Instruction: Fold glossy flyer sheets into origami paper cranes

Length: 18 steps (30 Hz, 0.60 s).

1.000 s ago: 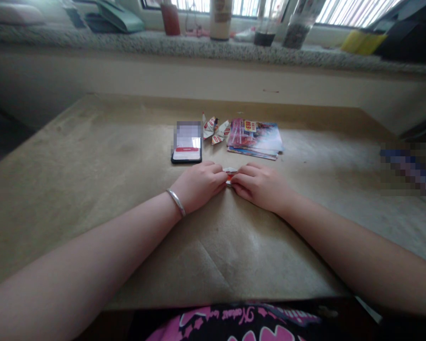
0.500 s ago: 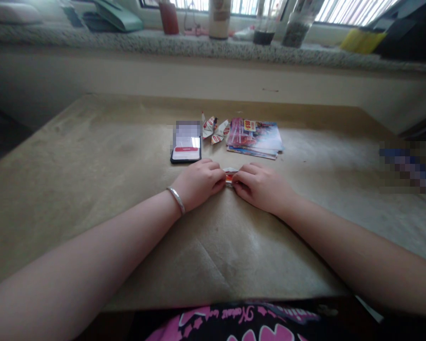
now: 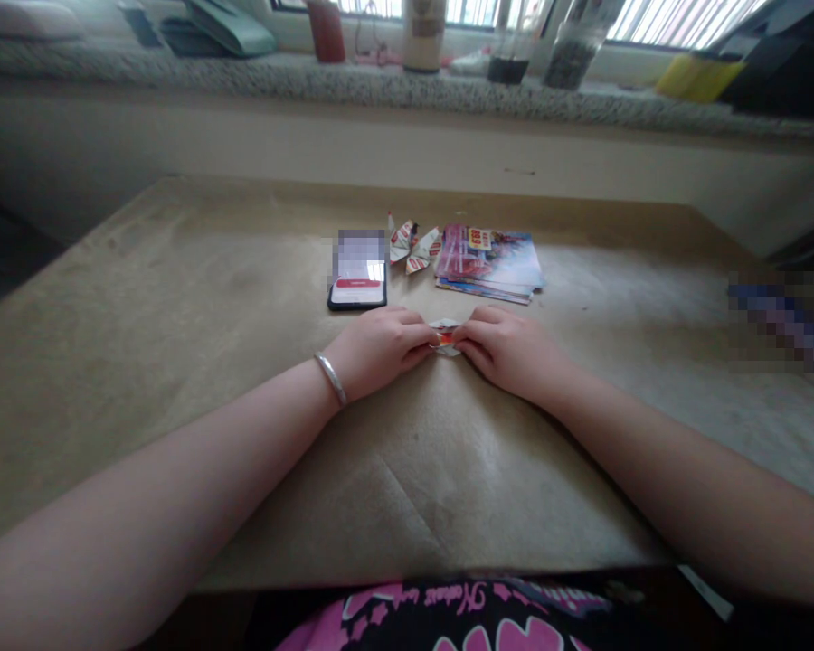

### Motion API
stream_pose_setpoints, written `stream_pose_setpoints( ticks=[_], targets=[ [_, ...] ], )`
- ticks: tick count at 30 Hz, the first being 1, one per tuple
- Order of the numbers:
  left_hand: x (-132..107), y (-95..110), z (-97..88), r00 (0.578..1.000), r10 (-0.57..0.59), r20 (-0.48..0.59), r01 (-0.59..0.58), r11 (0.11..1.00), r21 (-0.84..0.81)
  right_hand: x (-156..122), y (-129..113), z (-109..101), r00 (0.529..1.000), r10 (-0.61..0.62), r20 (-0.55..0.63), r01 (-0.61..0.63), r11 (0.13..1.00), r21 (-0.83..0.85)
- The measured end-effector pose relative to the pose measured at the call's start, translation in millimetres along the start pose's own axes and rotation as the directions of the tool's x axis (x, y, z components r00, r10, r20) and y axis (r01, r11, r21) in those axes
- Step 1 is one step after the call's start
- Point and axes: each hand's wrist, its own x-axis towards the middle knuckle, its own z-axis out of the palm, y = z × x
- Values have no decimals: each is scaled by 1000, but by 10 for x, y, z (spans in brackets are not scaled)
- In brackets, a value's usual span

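Observation:
Between my two hands, low over the table (image 3: 407, 434), is a small piece of folded paper (image 3: 446, 338), white along its edges with orange and red in the middle. My left hand (image 3: 386, 348), with a silver bangle at the wrist, pinches its left end. The right end is between the fingers of my right hand (image 3: 508, 351). My fingers cover both ends of the paper. Just beyond them lie folded paper pieces (image 3: 417, 249) in white with red print, and a stack of colourful printed sheets (image 3: 492, 262).
A phone (image 3: 358, 269) with its screen lit lies past my left hand. A pixelated item (image 3: 783, 321) is at the far right of the table. Bottles and other things stand on the stone windowsill (image 3: 366, 86) behind.
My fingers have drawn slightly apart along the folded paper, showing more of its middle. Both hands still hold it, and the view has shifted a little.

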Motion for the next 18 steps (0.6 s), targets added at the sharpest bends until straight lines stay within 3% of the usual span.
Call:
stream_pose_setpoints(
  ticks=[6, 13, 18],
  targets=[
    [3, 18, -14, 998, 61, -13, -62, 998, -20, -6, 73, 41, 999, -7, -50, 15, 987, 161],
    [8, 36, -29, 996, 87, -9, -86, 995, 57, -4, 32, 25, 997, -71, -31, 72, 996, 50],
    [6, 45, -52, 990, 144, -4, -141, 978, 150, 15, 100, 71, 998, -28, -64, 39, 981, 190]
  ],
)
